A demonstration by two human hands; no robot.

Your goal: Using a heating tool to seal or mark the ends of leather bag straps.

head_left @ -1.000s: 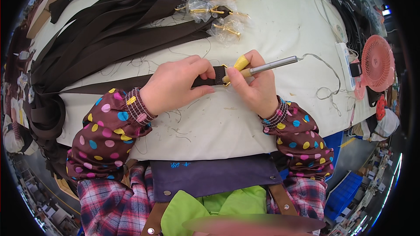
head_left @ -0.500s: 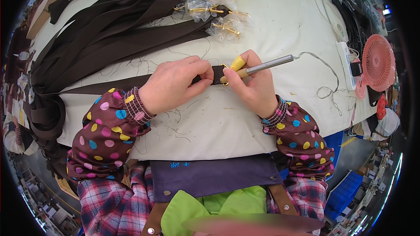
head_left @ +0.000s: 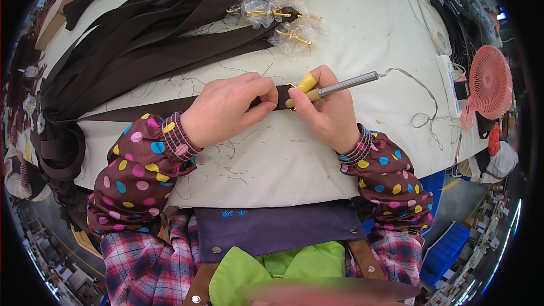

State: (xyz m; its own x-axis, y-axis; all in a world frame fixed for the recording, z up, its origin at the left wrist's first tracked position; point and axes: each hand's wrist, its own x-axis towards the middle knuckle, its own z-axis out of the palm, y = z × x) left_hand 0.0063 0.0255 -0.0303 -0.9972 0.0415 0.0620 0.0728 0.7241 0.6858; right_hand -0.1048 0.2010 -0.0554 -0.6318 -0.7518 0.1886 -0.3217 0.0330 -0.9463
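Observation:
A dark brown webbing strap (head_left: pixel 150 111) runs across the table into my left hand (head_left: pixel 224 107), whose fingers pinch it close to its end. At that end, a gold metal buckle (head_left: pixel 293 86) shows partly between my two hands. My right hand (head_left: pixel 330 114) grips a pen-shaped corded tool (head_left: pixel 351 83) with a silver barrel and a tan front part. The tool's tan end points left and rests at the strap's end by the buckle. Yellow wrapping (head_left: pixel 307 82) covers a finger of my right hand. My fingers hide some of the buckle.
Many more brown straps (head_left: pixel 170 39) lie at the far left, with gold buckles in clear plastic (head_left: pixel 292 38). A pink fan (head_left: pixel 491 82) and a white power strip (head_left: pixel 447 85) stand at the right. The tool's grey cord (head_left: pixel 422 88) trails rightward. Loose threads dot the white table (head_left: pixel 272 175).
The strap's end and the tool have shifted very slightly. Both hands keep their hold in nearly the same place.

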